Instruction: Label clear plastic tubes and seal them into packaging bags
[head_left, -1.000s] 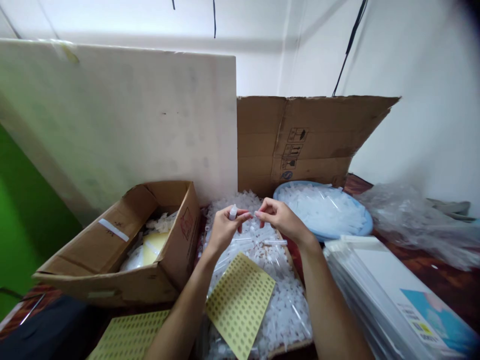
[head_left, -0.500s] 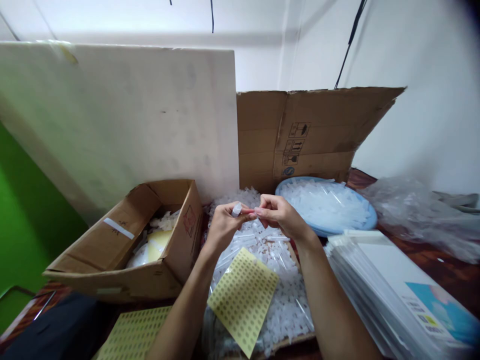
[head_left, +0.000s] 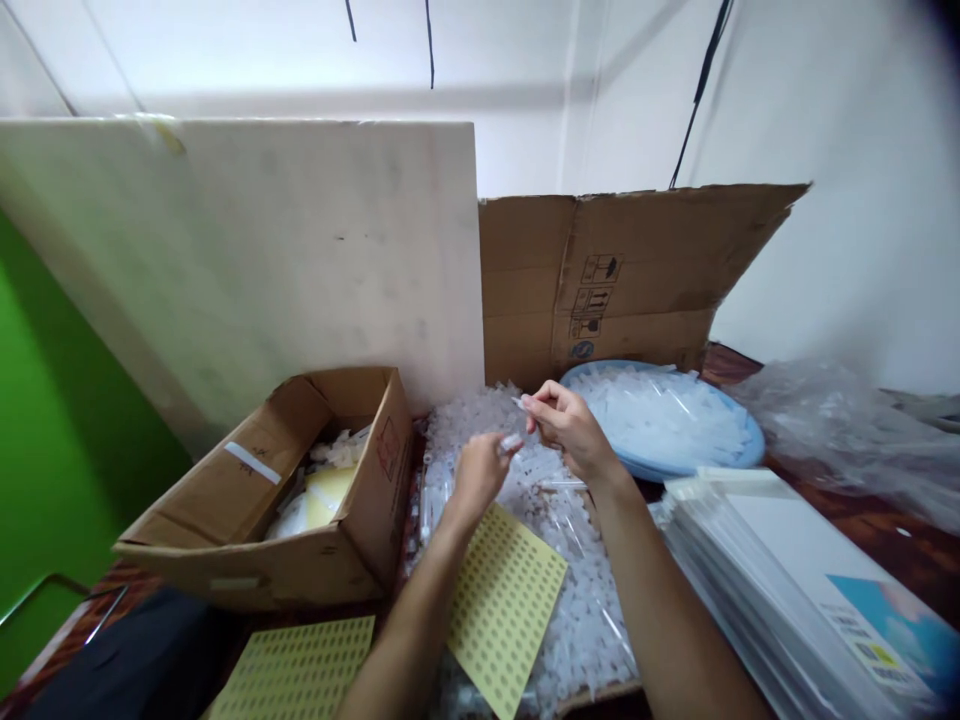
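My left hand (head_left: pixel 478 474) is closed around a small clear plastic tube (head_left: pixel 511 442), whose end sticks out by the thumb. Slightly above and to the right, my right hand (head_left: pixel 564 420) pinches a small whitish piece (head_left: pixel 519 403) between thumb and fingertips; its exact kind is too small to tell. The hands are apart. Below them spreads a heap of small clear plastic tubes (head_left: pixel 585 590). On the heap, partly under my left forearm, lies a yellow sheet of small round stickers (head_left: pixel 510 610).
An open cardboard box (head_left: pixel 360 560) stands at left, with a second sticker sheet (head_left: pixel 300 665) before it. A blue basin (head_left: pixel 754 440) of clear plastic pieces sits at back right, near a stack of white packages (head_left: pixel 780 540) and crumpled plastic film (head_left: pixel 832 430).
My hands have separated: the left one has dropped and turned, still holding the tube, while the right stays higher with a small piece in its pinch. The view has shifted slightly.
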